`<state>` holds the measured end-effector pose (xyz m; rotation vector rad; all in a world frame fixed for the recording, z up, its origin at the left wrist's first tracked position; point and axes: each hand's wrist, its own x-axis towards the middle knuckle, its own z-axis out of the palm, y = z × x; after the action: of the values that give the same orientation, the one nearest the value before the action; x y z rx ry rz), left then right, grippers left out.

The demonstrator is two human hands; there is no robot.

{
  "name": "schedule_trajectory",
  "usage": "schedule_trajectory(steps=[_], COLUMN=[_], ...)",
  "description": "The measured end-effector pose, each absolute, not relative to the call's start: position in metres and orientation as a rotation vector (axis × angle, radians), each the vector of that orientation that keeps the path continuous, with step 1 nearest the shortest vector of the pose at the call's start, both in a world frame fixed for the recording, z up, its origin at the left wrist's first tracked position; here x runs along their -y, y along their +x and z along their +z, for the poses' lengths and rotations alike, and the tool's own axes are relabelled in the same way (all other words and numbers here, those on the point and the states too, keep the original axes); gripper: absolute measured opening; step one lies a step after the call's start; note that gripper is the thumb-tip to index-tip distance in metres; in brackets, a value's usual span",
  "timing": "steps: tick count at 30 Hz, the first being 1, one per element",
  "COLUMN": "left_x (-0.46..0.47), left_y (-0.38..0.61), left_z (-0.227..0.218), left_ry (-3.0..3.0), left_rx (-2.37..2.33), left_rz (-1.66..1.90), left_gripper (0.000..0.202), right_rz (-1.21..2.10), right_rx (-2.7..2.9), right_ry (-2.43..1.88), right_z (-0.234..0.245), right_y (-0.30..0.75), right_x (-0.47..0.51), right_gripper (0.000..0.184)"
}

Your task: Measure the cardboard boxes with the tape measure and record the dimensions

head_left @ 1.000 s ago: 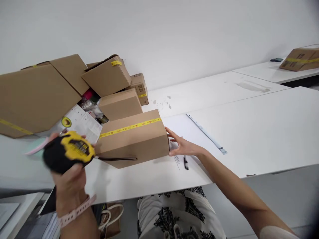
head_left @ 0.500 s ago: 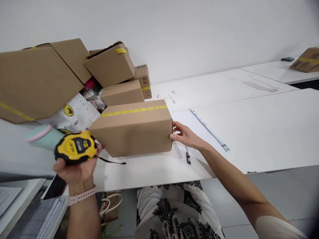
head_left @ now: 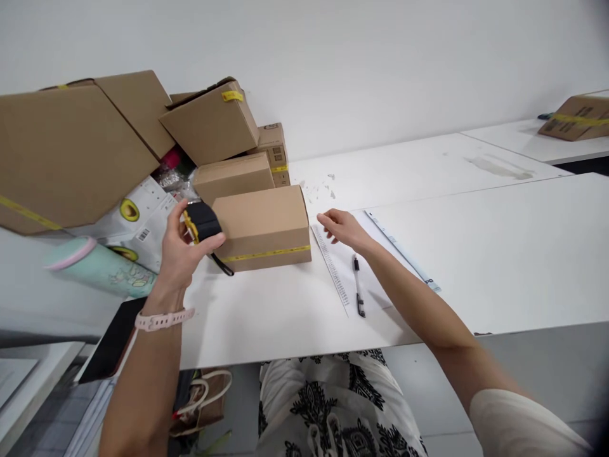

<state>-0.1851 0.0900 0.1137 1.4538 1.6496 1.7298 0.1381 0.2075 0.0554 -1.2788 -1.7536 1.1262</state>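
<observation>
In my left hand (head_left: 178, 247), closed between thumb and fingers, is a yellow and black tape measure (head_left: 202, 221) with a dark wrist strap hanging down. It is at the left end of a brown cardboard box (head_left: 266, 225), which lies on the white table with a yellow tape strip along its front face. Whether the tape measure touches the box I cannot tell. My right hand (head_left: 345, 228) hovers just off the box's right end, fingers loosely bent, holding nothing. Below it are a spiral notebook (head_left: 340, 260) and a pen (head_left: 358, 285).
A ruler (head_left: 402, 249) lies right of the notebook. Several cardboard boxes (head_left: 209, 124) are piled at the back left. A mint green bottle (head_left: 104, 266) and a black flat object (head_left: 111, 339) sit at the left. Another taped box (head_left: 578, 119) stands at the far right.
The box has turned so its yellow strip moved from the top to the front face, and it sits lower. My right hand has let go of it. My left hand raised the tape measure toward it.
</observation>
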Motion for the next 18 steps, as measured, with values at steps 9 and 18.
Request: schedule_trajectory(steps=[9,18], left_x=[-0.157,-0.173], left_y=[-0.145,-0.126], left_z=[0.126,0.099], left_ry=[2.028,2.190], left_rx=[-2.126,-2.188], left_rz=[1.195,1.238], left_gripper=[0.104,0.069], right_rz=[0.469,1.260], right_rx=[2.419,2.047], right_ry=[-1.848,-1.435], right_z=[0.014,0.004], right_y=[0.196,0.204], right_x=[-0.165,-0.162], right_gripper=[0.033,0.008])
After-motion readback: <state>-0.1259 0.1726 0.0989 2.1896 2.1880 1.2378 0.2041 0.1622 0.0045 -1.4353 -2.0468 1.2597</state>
